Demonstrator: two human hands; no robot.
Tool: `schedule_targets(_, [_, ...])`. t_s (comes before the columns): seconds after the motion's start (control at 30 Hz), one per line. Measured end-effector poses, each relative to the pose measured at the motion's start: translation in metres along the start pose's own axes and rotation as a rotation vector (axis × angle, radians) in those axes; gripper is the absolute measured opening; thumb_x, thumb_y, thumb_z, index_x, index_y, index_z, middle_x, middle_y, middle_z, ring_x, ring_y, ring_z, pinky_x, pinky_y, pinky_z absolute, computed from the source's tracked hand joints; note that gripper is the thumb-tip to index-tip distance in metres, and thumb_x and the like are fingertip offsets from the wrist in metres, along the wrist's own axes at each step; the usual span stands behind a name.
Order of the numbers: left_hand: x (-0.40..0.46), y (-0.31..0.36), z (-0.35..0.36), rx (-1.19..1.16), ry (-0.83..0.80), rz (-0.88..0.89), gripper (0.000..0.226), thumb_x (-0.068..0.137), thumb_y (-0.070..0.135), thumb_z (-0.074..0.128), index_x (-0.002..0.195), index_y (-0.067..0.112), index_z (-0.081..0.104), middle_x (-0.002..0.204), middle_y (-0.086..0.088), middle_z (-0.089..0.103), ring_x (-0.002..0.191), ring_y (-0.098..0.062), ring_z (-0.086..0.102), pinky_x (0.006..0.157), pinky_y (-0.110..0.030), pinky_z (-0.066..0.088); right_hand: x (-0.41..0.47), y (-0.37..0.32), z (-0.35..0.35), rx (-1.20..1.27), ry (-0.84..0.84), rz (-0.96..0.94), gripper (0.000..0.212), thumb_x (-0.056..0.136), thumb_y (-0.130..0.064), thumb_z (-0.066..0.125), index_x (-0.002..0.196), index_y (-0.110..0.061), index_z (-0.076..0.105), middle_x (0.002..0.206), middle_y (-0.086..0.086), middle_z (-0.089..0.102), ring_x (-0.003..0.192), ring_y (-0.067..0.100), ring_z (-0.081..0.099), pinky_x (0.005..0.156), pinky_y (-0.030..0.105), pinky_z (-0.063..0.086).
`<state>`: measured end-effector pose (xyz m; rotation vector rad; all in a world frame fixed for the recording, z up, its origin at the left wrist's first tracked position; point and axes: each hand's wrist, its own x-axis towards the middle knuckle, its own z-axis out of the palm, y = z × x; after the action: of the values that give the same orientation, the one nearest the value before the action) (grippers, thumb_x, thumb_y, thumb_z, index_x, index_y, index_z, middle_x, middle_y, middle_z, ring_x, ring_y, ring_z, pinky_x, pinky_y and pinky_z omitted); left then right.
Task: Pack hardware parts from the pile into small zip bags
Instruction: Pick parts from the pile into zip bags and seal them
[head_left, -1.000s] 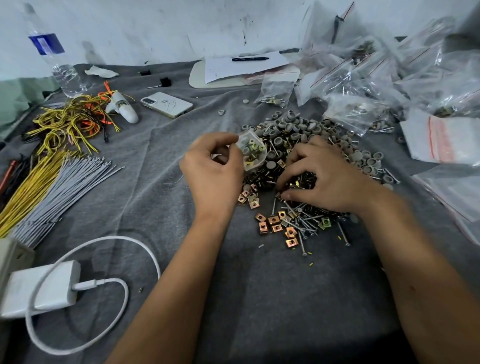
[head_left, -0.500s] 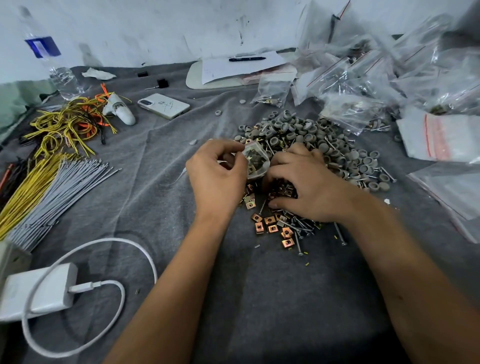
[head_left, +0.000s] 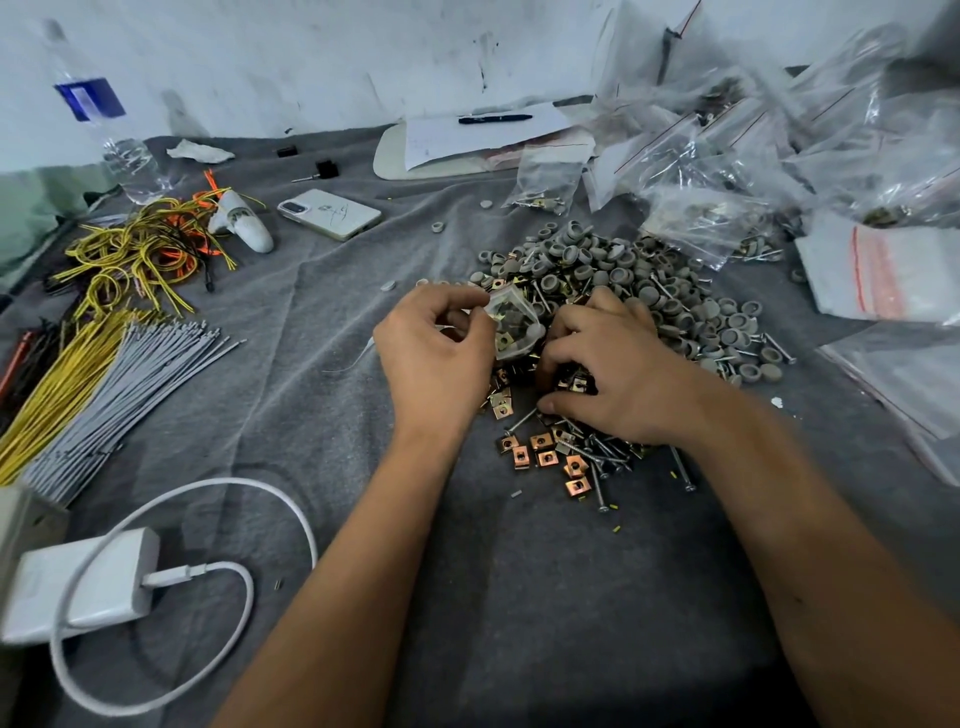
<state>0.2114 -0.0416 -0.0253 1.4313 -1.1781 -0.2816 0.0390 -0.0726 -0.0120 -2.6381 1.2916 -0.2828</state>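
Working over a grey-clothed worktop, I have both hands at the near-left edge of the pile of hardware parts, a spread of grey caps at the far side, long screws and copper-coloured square clips at the near side. Heaped at the far right, a stack of filled zip bags suggests the job is well along, though plenty of loose parts remain. My right hand lies palm-down on the pile, fingers curled into the clips and screws; whether they have closed on a piece I cannot tell, since the fingertips are buried. My left hand pinches the small zip bag between thumb and fingers, holding it raised just off the pile, already partly filled with clips. The bag sits just left of and slightly beyond the right hand, almost touching its knuckles, so I judge the coming move to be a short lift leftward and away to the bag's mouth; which way that mouth faces is not clear from here. The right hand is the nearer one to the parts, the left only steadies the bag.
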Motion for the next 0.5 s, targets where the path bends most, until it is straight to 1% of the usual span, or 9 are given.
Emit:
schedule_targets(0.1, [-0.0007, -0.0002, -0.0002, -0.007, -0.003, -0.008, 0.021, 0.082, 0.01, 0.065, 0.094, 0.015, 0.081, 0.082, 0.006, 0.073, 0.076, -0.003, 0.067, 0.073, -0.016, 0.05, 0.0003, 0.0003, 0.0012, 0.044, 0.0, -0.028, 0.014, 0.087, -0.049, 0.074, 0.087, -0.04, 0.064, 0.104, -0.016, 0.048, 0.112, 0.013, 0.032, 0.102, 0.045, 0.025])
schedule_targets(0.17, [-0.0006, -0.0003, 0.0, -0.01, -0.003, -0.014, 0.021, 0.082, 0.009, 0.066, 0.095, 0.015, 0.081, 0.081, 0.007, 0.073, 0.075, -0.002, 0.066, 0.071, -0.014, 0.049, -0.0005, 0.002, 0.0014, 0.103, -0.003, -0.06, 0.015, 0.087, -0.046, 0.074, 0.083, -0.04, 0.061, 0.1, -0.02, 0.049, 0.107, 0.01, 0.033, 0.101, 0.043, 0.024])
schedule_targets(0.2, [-0.0004, -0.0003, -0.0001, -0.008, -0.005, -0.013, 0.021, 0.083, 0.009, 0.066, 0.095, 0.016, 0.081, 0.08, 0.006, 0.073, 0.075, -0.003, 0.067, 0.072, -0.016, 0.05, -0.0008, 0.0031, 0.0013, 0.156, 0.016, -0.078, 0.014, 0.088, -0.044, 0.074, 0.083, -0.039, 0.061, 0.099, -0.021, 0.051, 0.106, 0.009, 0.036, 0.1, 0.042, 0.025])
schedule_targets(0.27, [-0.0003, 0.0002, -0.0003, -0.012, -0.012, -0.005, 0.021, 0.082, 0.01, 0.066, 0.095, 0.016, 0.081, 0.08, 0.006, 0.072, 0.076, -0.005, 0.067, 0.073, -0.02, 0.052, -0.0015, 0.0054, 0.0016, 0.308, 0.129, -0.099, 0.009, 0.09, -0.039, 0.072, 0.089, -0.036, 0.064, 0.096, -0.02, 0.058, 0.101, 0.008, 0.048, 0.096, 0.037, 0.035])
schedule_targets(0.33, [-0.0007, 0.0009, -0.0003, -0.02, -0.018, 0.005, 0.02, 0.082, 0.01, 0.067, 0.094, 0.016, 0.081, 0.082, 0.006, 0.073, 0.077, -0.006, 0.068, 0.074, -0.022, 0.054, -0.0025, 0.0047, 0.002, 0.49, 0.305, -0.087, 0.006, 0.094, -0.03, 0.071, 0.095, -0.026, 0.067, 0.091, -0.015, 0.065, 0.089, 0.003, 0.06, 0.084, 0.023, 0.048])
schedule_targets(0.37, [-0.001, 0.0011, 0.0, -0.023, -0.02, 0.011, 0.02, 0.082, 0.009, 0.068, 0.094, 0.016, 0.081, 0.082, 0.006, 0.073, 0.078, -0.007, 0.068, 0.075, -0.023, 0.055, -0.0027, 0.0037, 0.0022, 0.557, 0.392, -0.081, 0.006, 0.095, -0.025, 0.071, 0.096, -0.021, 0.067, 0.088, -0.012, 0.067, 0.085, 0.004, 0.064, 0.077, 0.019, 0.051])
schedule_targets(0.4, [-0.0011, 0.0011, 0.0003, -0.027, -0.023, 0.016, 0.019, 0.083, 0.007, 0.068, 0.094, 0.016, 0.081, 0.083, 0.006, 0.074, 0.079, -0.008, 0.069, 0.074, -0.024, 0.055, -0.0025, 0.0026, 0.0026, 0.603, 0.467, -0.079, 0.006, 0.095, -0.021, 0.072, 0.096, -0.016, 0.068, 0.086, -0.01, 0.069, 0.082, 0.006, 0.067, 0.073, 0.019, 0.054])
schedule_targets(0.43, [-0.0014, 0.001, 0.001, -0.031, -0.027, 0.022, 0.019, 0.083, 0.006, 0.069, 0.094, 0.016, 0.081, 0.084, 0.006, 0.074, 0.08, -0.009, 0.069, 0.074, -0.025, 0.055, -0.0023, 0.0018, 0.0031, 0.629, 0.524, -0.079, 0.007, 0.094, -0.018, 0.074, 0.096, -0.013, 0.07, 0.085, -0.007, 0.071, 0.08, 0.008, 0.068, 0.073, 0.023, 0.056])
schedule_targets(0.5, [-0.0025, 0.0011, 0.0029, -0.041, -0.038, 0.042, 0.019, 0.083, 0.003, 0.069, 0.093, 0.015, 0.081, 0.086, 0.007, 0.076, 0.081, -0.009, 0.07, 0.074, -0.023, 0.055, -0.0015, 0.0009, 0.0031, 0.631, 0.591, -0.092, 0.009, 0.09, -0.016, 0.078, 0.096, -0.011, 0.074, 0.087, -0.004, 0.073, 0.081, 0.01, 0.07, 0.075, 0.03, 0.059])
